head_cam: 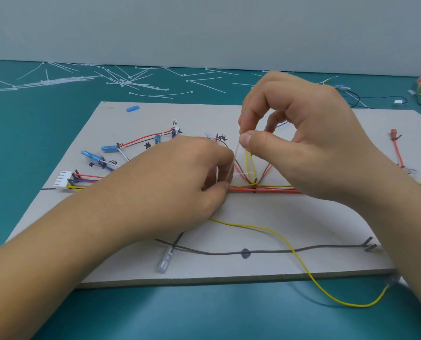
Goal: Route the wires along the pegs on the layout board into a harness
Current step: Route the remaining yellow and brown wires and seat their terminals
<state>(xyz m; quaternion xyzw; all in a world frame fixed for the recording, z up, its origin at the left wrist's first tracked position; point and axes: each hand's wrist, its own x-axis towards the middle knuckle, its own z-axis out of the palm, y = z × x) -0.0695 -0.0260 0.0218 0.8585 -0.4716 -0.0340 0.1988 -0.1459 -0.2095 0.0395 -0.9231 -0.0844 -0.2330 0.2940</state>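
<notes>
Layout board (pixel 278 217): lying at frame centre on the teal counter (pixel 32 143). Wires (pixel 266 188): running as a red-and-yellow bundle past a peg (pixel 255 180), mid-board. Right grip (pixel 315 143): pinching the upper tail of a white cable tie (pixel 231 163). Left grip (pixel 175 182): pinching the tie's lower end at the bundle.

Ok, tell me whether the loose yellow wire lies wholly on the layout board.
Partly off: the yellow wire starts by the left hand, crosses the layout board and loops past its near edge.
</notes>
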